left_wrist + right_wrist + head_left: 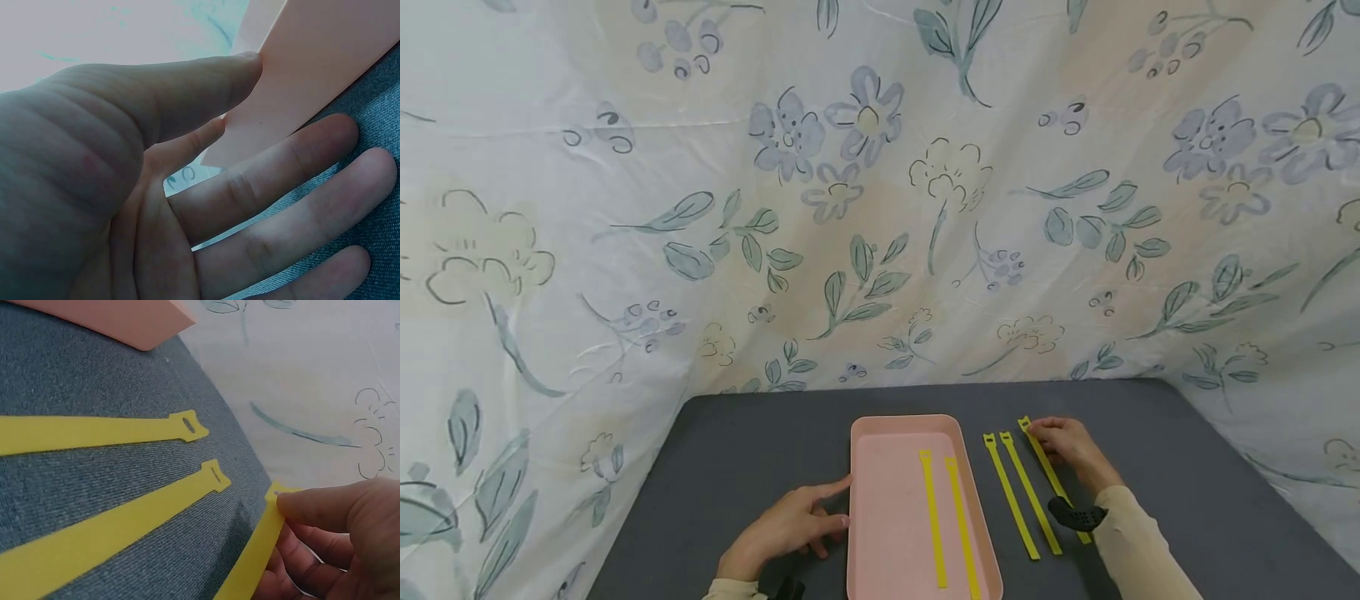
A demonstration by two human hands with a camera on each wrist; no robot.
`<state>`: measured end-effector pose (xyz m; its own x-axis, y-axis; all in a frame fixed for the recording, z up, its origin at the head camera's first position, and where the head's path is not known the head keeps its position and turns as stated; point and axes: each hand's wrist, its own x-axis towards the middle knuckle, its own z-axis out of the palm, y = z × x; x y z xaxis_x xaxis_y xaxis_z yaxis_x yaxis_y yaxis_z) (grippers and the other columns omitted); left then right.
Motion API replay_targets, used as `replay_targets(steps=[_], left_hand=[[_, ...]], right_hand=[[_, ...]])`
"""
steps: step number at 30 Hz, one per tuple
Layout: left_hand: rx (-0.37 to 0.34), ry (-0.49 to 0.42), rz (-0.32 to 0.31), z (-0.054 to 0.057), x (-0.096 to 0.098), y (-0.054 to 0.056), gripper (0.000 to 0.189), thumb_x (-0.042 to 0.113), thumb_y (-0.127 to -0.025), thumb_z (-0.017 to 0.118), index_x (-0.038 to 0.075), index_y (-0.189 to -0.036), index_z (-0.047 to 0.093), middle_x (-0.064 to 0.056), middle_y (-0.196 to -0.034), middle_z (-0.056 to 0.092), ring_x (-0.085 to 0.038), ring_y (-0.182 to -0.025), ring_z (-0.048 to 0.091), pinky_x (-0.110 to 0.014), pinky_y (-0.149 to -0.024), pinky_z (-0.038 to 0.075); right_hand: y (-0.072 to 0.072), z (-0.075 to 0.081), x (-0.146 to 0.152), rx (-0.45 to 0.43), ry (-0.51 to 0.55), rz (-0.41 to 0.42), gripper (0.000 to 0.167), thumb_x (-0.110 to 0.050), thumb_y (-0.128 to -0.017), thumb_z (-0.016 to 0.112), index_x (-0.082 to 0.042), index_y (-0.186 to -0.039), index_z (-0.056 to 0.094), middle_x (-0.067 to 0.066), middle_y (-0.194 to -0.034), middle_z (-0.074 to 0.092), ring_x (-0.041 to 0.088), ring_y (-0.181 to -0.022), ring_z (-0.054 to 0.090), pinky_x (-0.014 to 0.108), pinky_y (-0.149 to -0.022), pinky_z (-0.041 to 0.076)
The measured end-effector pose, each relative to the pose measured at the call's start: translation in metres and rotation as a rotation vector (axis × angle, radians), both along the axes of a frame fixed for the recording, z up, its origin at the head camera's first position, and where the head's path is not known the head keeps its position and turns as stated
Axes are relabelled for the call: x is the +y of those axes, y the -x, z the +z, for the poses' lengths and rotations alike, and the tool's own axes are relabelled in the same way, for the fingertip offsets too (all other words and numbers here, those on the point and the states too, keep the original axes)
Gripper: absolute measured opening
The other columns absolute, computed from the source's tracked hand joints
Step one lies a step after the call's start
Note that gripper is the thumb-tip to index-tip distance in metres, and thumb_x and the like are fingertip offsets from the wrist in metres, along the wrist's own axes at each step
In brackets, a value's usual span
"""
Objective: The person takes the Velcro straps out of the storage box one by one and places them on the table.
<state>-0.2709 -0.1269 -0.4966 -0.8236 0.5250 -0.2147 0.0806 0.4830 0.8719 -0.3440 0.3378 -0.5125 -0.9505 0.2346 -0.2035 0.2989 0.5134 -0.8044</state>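
A pink tray (887,517) lies on the dark cloth-covered table with two yellow cable straps (934,521) inside, toward its right side. My left hand (793,525) touches the tray's left edge with extended fingers; in the left wrist view the thumb and a fingertip meet the tray wall (312,56). Right of the tray, two more yellow straps (100,540) lie side by side, slotted heads pointing away. My right hand (1071,450) pinches a third strap (253,550) near its slotted head between thumb and fingers. The lower part of that strap passes by the wrist.
A flower-printed fabric (865,250) hangs behind and around the table. The dark table surface (737,442) extends on both sides of the tray. A black wrist band (1075,515) is on the right wrist.
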Motion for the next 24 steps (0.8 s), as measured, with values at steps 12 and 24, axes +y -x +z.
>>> replay_targets(steps=[12,24], left_hand=[[-0.009,-0.002,-0.002,0.0003,-0.0008,0.0026,0.066,0.027,-0.096,0.070,0.013,-0.155,0.043,-0.006,-0.080,0.075,-0.025,-0.058,0.070,-0.034,-0.051,0.047],[-0.006,0.005,-0.003,-0.0013,-0.0029,0.0051,0.065,0.028,-0.096,0.070,0.015,-0.155,0.044,-0.006,-0.080,0.075,-0.024,-0.058,0.070,-0.035,-0.051,0.048]], right_hand=[[0.0030,-0.0072,-0.0017,-0.005,-0.069,-0.005,0.024,-0.018,-0.099,0.062,0.003,-0.108,0.070,0.010,-0.093,0.067,0.020,-0.078,0.061,0.032,-0.065,0.051],[-0.0010,-0.0065,-0.0050,0.001,-0.100,0.022,0.023,-0.015,-0.101,0.059,0.005,-0.111,0.066,0.009,-0.086,0.062,0.020,-0.075,0.057,0.032,-0.064,0.049]])
